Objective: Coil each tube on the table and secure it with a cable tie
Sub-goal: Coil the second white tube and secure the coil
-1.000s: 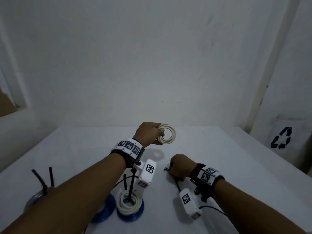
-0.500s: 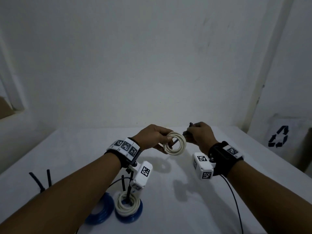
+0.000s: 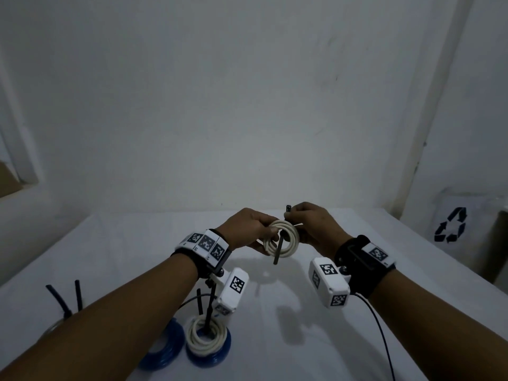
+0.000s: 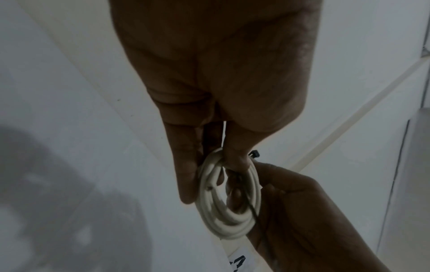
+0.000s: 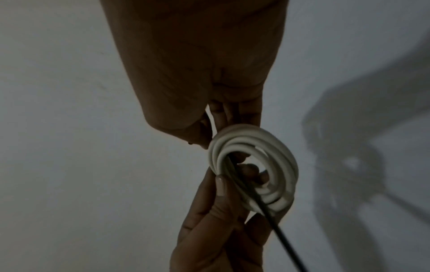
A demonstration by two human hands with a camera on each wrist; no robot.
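The left arm (image 3: 90,323) hides most of a clear coil (image 3: 50,327) at the table's near left, the black cable tie (image 3: 278,247) vanishes inside the right hand (image 3: 313,229), and the wrist views run dark and blurred.

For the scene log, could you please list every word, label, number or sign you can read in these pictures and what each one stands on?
No readable words or numbers.
Recycling sign: a black three-arrow symbol, no text, on the pale sheet at the right.
Wristband markers: black-and-white square code patterns; a tiny character beneath is too small to read.
Wrist camera markers: code patterns only.
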